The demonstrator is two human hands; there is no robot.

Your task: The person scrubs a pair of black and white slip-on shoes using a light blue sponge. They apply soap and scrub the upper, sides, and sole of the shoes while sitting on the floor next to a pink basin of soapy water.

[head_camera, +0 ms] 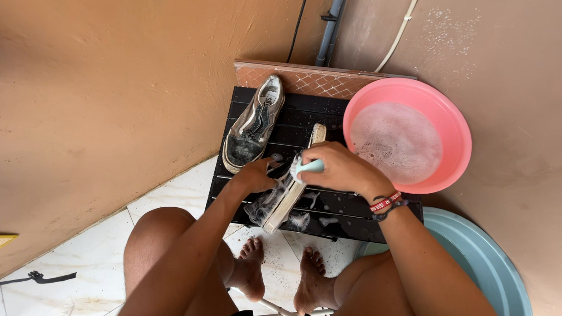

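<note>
A soapy black-and-white sneaker [278, 201] lies on its side on a black slatted table [329, 216]. My left hand [255, 174] grips its upper side and holds it steady. My right hand [340, 169] is closed around a pale green brush [308, 166] pressed against the sneaker's sole edge. A second sneaker [253, 124], upright and wet, rests at the table's back left.
A pink basin [453, 130] of foamy water sits at the table's right, against the wall. A light blue tub [495, 271] stands lower right. My bare knees and feet are below the table on a white tiled floor. Brown walls enclose both sides.
</note>
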